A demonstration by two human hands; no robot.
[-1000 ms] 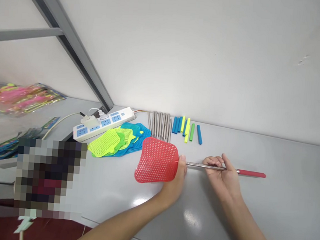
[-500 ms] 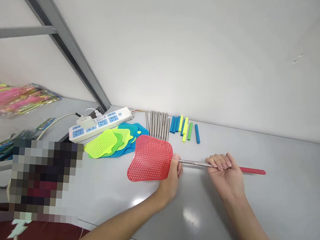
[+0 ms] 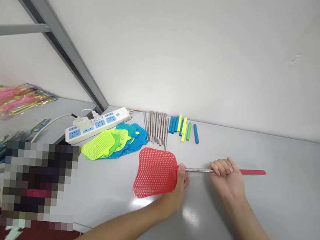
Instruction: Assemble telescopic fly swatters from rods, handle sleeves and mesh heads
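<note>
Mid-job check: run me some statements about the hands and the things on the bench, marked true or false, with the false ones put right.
1. The left hand holds the red swatter beside its mesh head. True.
2. The red grip sticks out past the left hand. False: it shows beyond the right hand.
3. The right hand's fingers are curled closed. True.
4. The power strip lies right of the green tube. False: it lies left.
</note>
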